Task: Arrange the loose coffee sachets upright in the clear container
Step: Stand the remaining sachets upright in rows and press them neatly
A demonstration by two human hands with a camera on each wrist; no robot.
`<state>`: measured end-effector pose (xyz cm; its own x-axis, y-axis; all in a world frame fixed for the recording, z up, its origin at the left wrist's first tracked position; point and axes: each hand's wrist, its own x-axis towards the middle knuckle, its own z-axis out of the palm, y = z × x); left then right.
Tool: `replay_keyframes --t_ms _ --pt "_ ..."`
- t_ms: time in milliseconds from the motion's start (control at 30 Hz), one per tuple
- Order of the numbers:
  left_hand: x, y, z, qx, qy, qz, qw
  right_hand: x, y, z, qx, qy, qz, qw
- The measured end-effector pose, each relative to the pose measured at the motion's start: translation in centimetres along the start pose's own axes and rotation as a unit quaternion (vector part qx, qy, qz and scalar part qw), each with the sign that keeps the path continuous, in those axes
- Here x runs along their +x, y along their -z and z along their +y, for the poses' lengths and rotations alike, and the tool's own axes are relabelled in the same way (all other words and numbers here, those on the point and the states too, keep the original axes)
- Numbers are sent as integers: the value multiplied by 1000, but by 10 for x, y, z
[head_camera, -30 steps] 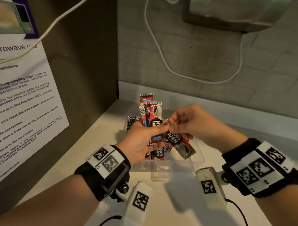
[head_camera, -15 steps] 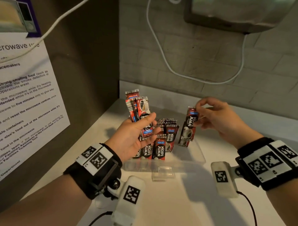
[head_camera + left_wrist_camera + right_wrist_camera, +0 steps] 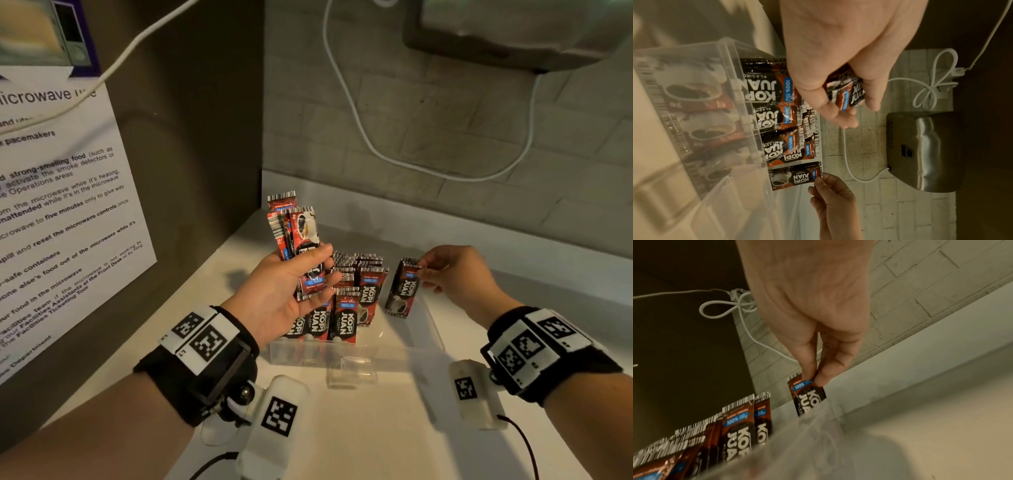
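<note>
A clear container (image 3: 404,346) sits on the white counter and holds several red-and-black coffee sachets (image 3: 346,315) standing upright in its left part. My left hand (image 3: 291,284) hovers over the container's left end and grips a small bunch of sachets (image 3: 298,240), thumb across their fronts. My right hand (image 3: 445,270) pinches the top edge of a single sachet (image 3: 402,287), which hangs upright inside the container's right part, apart from the standing rows. The right wrist view shows thumb and finger on that single sachet (image 3: 807,395). The bunch (image 3: 846,92) also shows in the left wrist view.
A dark cabinet side with a microwave notice (image 3: 58,212) stands close on the left. The brick wall (image 3: 445,137) behind carries a white cable (image 3: 359,120) and a metal dispenser (image 3: 513,31) overhead. Bare counter (image 3: 376,428) lies in front of the container.
My hands have parted: the right hand pulled one sachet from the bunch and carried it right, then lowered it into the container. The left hand moved left with the bunch.
</note>
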<state>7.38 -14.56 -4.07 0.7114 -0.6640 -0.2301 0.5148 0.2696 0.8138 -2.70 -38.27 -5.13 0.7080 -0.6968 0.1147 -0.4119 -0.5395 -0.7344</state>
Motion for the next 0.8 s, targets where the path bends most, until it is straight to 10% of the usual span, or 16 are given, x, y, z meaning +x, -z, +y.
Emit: replay_keyframes --t_ms 800 --pt "-7 -9 -4 -5 54 -23 998 4 0 -3 -28 35 32 998"
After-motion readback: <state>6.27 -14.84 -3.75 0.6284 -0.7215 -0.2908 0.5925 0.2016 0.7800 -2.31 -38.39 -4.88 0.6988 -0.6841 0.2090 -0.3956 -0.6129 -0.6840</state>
